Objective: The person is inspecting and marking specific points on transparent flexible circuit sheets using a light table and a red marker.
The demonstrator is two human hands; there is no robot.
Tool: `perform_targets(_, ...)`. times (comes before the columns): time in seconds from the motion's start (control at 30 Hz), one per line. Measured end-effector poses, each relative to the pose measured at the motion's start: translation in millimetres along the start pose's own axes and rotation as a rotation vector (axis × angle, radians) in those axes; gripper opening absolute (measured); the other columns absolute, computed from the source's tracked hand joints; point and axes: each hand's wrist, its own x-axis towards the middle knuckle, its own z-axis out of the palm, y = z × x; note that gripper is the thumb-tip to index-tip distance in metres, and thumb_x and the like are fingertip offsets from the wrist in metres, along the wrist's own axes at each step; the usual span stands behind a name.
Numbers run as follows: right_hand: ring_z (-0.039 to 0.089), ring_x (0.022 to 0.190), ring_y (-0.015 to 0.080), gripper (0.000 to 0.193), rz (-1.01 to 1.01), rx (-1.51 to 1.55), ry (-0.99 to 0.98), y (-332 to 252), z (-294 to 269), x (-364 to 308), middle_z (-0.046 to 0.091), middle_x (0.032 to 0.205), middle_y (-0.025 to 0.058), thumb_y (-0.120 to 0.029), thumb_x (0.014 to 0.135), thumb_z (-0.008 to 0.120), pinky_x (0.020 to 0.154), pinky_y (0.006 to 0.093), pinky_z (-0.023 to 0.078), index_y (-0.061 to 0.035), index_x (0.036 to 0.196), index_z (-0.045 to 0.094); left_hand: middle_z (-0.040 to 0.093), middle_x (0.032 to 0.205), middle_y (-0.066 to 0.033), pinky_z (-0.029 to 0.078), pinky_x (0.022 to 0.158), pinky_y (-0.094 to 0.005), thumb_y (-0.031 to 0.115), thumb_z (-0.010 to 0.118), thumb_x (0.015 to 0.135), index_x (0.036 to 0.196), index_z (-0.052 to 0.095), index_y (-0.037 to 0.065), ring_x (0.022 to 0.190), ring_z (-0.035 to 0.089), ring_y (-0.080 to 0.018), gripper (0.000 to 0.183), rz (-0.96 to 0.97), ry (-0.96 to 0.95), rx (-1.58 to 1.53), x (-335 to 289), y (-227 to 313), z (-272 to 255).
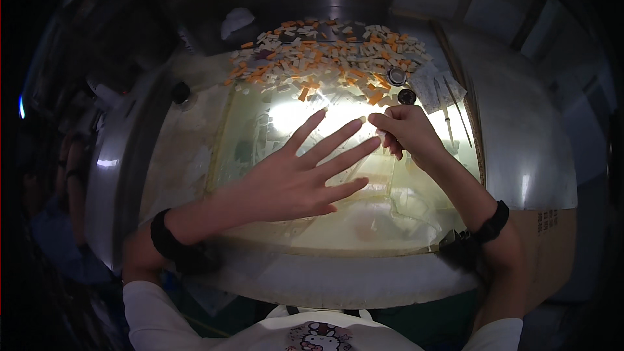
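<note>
My left hand (296,179) reaches over the glowing work surface (312,231) with its fingers spread and nothing in them. Close to its fingertips, my right hand (411,133) is closed, thumb and forefinger pinched together and the other fingers curled under. Whatever may be in that pinch is hidden or too small to make out. Beyond both hands spreads a heap of small orange and whitish rectangular pieces (325,58). A few of them lie at the heap's near edge, just past my fingertips.
Two small round containers (395,77) stand at the heap's right. Beside them lie a pale cloth (426,84) and thin pointed tools (448,117). At left is a small dark round object (181,93). A cardboard box (549,247) sits lower right; another person's arm (75,182) shows far left.
</note>
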Motion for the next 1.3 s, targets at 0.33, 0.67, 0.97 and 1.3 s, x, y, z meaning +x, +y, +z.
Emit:
perform_targets(0.33, 0.044, 0.035, 0.0077, 0.037, -0.056, -0.136, 0.044, 0, 3, 1, 0.045, 0.042, 0.0021, -0.03, 0.07, 0.063, 0.033, 0.0205, 0.034, -0.0031, 0.049, 0.048, 0.038, 0.124, -0.0041, 0.02, 0.099, -0.0429, 0.016, 0.05, 0.073, 0.081, 0.056, 0.01, 0.12, 0.028, -0.018, 0.011, 0.373, 0.083, 0.299, 17, -26, 0)
perform_targets(0.67, 0.048, 0.037, 0.0083, 0.035, -0.057, -0.261, 0.074, 4, 6, 6, 0.049, 0.044, 0.0036, -0.03, 0.072, 0.059, 0.037, 0.0205, 0.035, -0.0016, 0.053, 0.052, 0.051, 0.1, -0.0203, 0.037, 0.089, -0.0349, 0.011, 0.047, 0.071, 0.063, 0.046, 0.004, 0.094, 0.052, -0.0285, 0.01, 0.342, -0.064, 0.288, -21, -25, -21)
perform_targets(0.97, 0.055, 0.053, 0.0188, 0.021, -0.276, -0.773, 0.576, -17, -68, 11, 0.056, 0.059, 0.0109, -0.021, 0.07, 0.059, 0.051, 0.0286, 0.042, 0.0003, 0.071, 0.059, 0.045, 0.114, -0.0186, 0.044, 0.074, -0.0315, 0.009, 0.052, 0.067, 0.062, 0.046, 0.005, 0.099, 0.049, -0.0267, 0.009, 0.099, -0.062, 0.131, -57, -13, -3)
perform_targets(1.3, 0.057, 0.065, 0.0292, 0.035, -0.162, -1.157, 0.528, 7, -77, 21, 0.057, 0.068, 0.0149, -0.013, 0.07, 0.055, 0.059, 0.0354, 0.044, -0.0029, 0.102, 0.048, 0.041, 0.118, -0.0195, 0.034, 0.092, -0.0395, 0.021, 0.052, 0.072, 0.07, 0.047, -0.002, 0.107, 0.043, -0.0266, 0.024, 0.358, -0.039, -0.448, -48, -44, 34)
